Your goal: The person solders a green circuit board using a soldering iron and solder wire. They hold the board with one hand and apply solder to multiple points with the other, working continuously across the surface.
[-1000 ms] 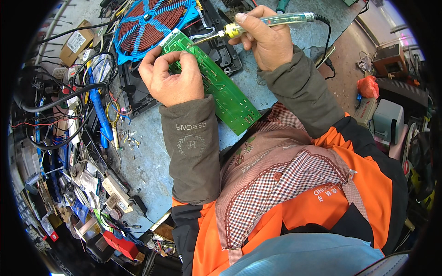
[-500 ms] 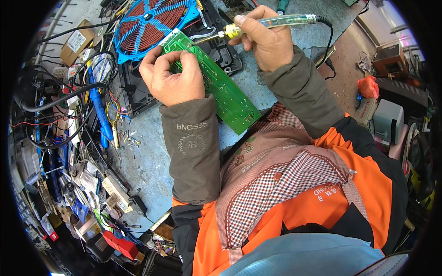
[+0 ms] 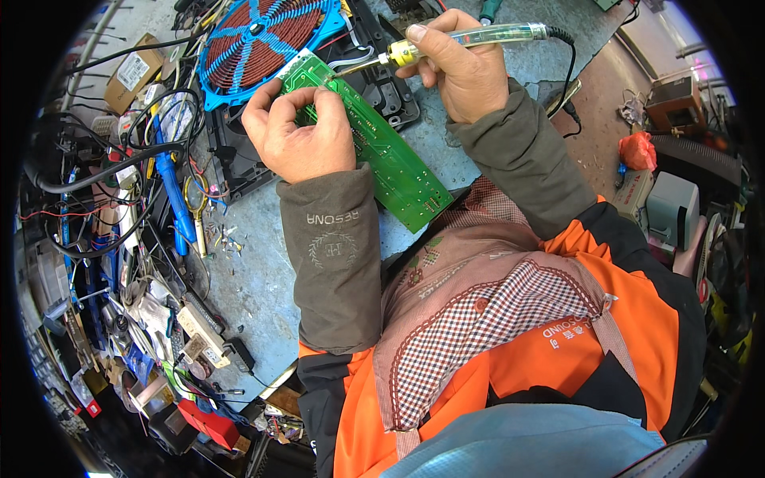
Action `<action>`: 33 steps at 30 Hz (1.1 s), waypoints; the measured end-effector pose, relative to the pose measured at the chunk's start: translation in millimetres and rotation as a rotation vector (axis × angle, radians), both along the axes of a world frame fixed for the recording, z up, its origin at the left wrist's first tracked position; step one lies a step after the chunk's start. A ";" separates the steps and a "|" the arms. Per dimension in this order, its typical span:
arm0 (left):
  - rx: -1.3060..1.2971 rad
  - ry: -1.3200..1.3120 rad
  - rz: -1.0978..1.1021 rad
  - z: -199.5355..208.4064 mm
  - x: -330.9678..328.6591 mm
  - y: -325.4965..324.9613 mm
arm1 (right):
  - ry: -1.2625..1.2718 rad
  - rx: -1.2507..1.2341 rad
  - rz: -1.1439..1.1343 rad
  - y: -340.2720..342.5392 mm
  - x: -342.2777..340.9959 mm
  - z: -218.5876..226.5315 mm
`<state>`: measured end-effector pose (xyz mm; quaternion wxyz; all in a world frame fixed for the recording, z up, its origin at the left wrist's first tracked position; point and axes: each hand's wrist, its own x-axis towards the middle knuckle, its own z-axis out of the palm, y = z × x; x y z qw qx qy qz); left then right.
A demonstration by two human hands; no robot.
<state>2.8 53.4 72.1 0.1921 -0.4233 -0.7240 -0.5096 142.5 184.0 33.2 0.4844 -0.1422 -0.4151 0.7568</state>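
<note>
My right hand is closed around the clear and yellow handle of a soldering iron, whose black cord trails off to the right. Its metal tip reaches left and meets the upper part of a long green circuit board, solder side up. With bent fingers my left hand grips that board by its upper left edge; the fingertips partly hide what lies beneath them. Behind the board sits an opened black appliance housing with a round coil of dark red windings on a blue frame.
Tangled black cables, a blue-handled tool and many loose tools and parts crowd the left side. A cardboard box stands at the far left. A green-handled screwdriver lies at the back. Boxes and a red bag are at the right.
</note>
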 end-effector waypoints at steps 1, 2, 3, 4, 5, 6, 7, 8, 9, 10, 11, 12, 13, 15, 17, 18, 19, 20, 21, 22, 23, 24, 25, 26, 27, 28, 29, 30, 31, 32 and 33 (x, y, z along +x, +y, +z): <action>-0.002 0.004 0.001 -0.7 -1.3 -0.2 | -0.002 0.002 0.001 0.0 -0.9 -0.4; -0.004 0.008 0.003 -1.4 -2.5 -0.4 | -0.004 0.004 0.003 -0.1 -1.8 -1.0; -0.003 0.000 0.002 -1.5 -2.2 -0.5 | -0.006 0.001 0.004 -0.2 -2.0 -1.3; -0.002 -0.007 0.001 -1.6 -1.4 -0.6 | -0.008 -0.002 0.005 -0.3 -2.1 -1.7; -0.001 -0.015 0.000 -1.7 -1.0 -0.9 | -0.010 -0.005 0.006 -0.6 -2.1 -2.0; 0.002 -0.009 0.001 -2.2 -2.0 -1.0 | -0.011 -0.007 0.007 -0.5 -2.8 -1.9; 0.006 -0.003 0.003 -2.8 -3.2 -1.3 | -0.012 -0.009 0.009 -0.5 -3.4 -1.7; 0.009 0.003 0.005 -3.4 -3.9 -1.6 | -0.014 -0.011 0.010 -0.7 -3.9 -1.7; 0.009 -0.007 0.003 -3.9 -4.8 -1.4 | 0.026 -0.029 -0.006 -0.7 -5.4 -2.5; 0.008 -0.017 0.002 -4.4 -5.6 -1.1 | 0.066 -0.048 -0.022 -0.8 -7.1 -3.9; 0.008 -0.028 0.000 -4.9 -6.2 -0.9 | 0.106 -0.067 -0.039 -0.8 -8.3 -5.8; 0.011 -0.018 -0.003 -2.3 -3.1 -1.1 | 0.104 0.000 -0.045 1.3 -5.0 -7.2; 0.013 -0.008 -0.007 0.2 -0.1 -1.2 | 0.103 0.067 -0.052 5.3 -1.0 -10.3; 0.015 0.001 -0.011 2.9 3.1 -1.4 | 0.087 0.130 -0.061 7.1 3.0 -10.2; 0.014 -0.002 -0.012 3.5 3.2 -1.5 | 0.059 0.120 -0.066 6.0 2.5 -7.6; 0.014 0.001 -0.016 3.3 3.2 -1.6 | 0.063 0.054 -0.044 3.2 3.0 -3.5; 0.014 0.003 -0.019 3.1 3.1 -1.6 | 0.067 -0.013 -0.022 -0.8 4.3 3.0; 0.014 0.005 -0.023 3.0 2.8 -1.6 | 0.072 -0.080 0.001 -2.9 4.7 6.3; 0.014 0.009 -0.025 2.8 2.9 -1.7 | 0.069 -0.013 -0.021 -1.0 4.3 2.8; 0.013 0.012 -0.026 2.3 2.4 -1.8 | 0.066 0.054 -0.043 2.7 2.9 -3.9; 0.013 0.016 -0.028 2.1 2.2 -1.9 | 0.063 0.122 -0.065 4.7 2.4 -7.4; 0.007 0.012 -0.027 1.7 2.2 -2.1 | 0.048 0.119 -0.064 4.6 3.0 -7.6; 0.001 0.008 -0.026 1.3 2.3 -2.3 | 0.034 0.116 -0.064 4.5 3.4 -7.6; -0.004 0.004 -0.025 1.0 2.2 -2.5 | 0.020 0.114 -0.063 4.4 3.7 -7.7; -0.004 0.007 -0.028 0.8 1.6 -2.5 | 0.029 0.121 -0.056 4.8 3.1 -8.5; -0.003 0.010 -0.030 0.7 0.9 -2.5 | 0.038 0.127 -0.048 5.4 2.2 -9.6; -0.002 0.014 -0.032 0.6 0.2 -2.5 | 0.046 0.134 -0.041 5.8 1.4 -10.2; -0.003 0.011 -0.032 0.0 -0.8 -2.5 | 0.033 0.135 -0.044 4.9 0.3 -9.6; -0.003 0.008 -0.031 -0.5 -1.8 -2.4 | 0.019 0.136 -0.048 3.3 -0.6 -8.1; -0.004 0.006 -0.031 -1.0 -2.8 -2.3 | 0.006 0.137 -0.051 2.4 -1.6 -7.5; -0.007 0.010 -0.029 -0.3 -1.8 -2.2 | 0.008 0.153 -0.055 2.4 -0.6 -7.4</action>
